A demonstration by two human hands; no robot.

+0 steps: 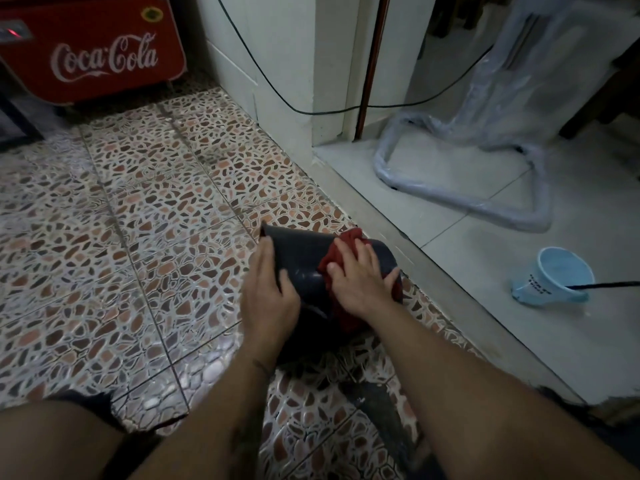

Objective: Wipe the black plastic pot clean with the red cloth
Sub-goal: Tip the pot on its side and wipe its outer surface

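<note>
Black plastic pot (pixel 298 258) lies sideways on the tiles; our left hand (pixel 268 289) grips it, right hand (pixel 360 282) presses the red cloth (pixel 341 252) on. Slick plastic might roll away.

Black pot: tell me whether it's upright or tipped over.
Tipped on its side. The black pot lies across the floor tiles, left hand steadying it, right hand pressing the red cloth on its wall.

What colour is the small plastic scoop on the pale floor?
Light blue plastic scoop, seen in the head view.

red cooler (pixel 93 46) | white script "Coca-Cola" | blue scoop (pixel 550 282) | print unreadable
</note>
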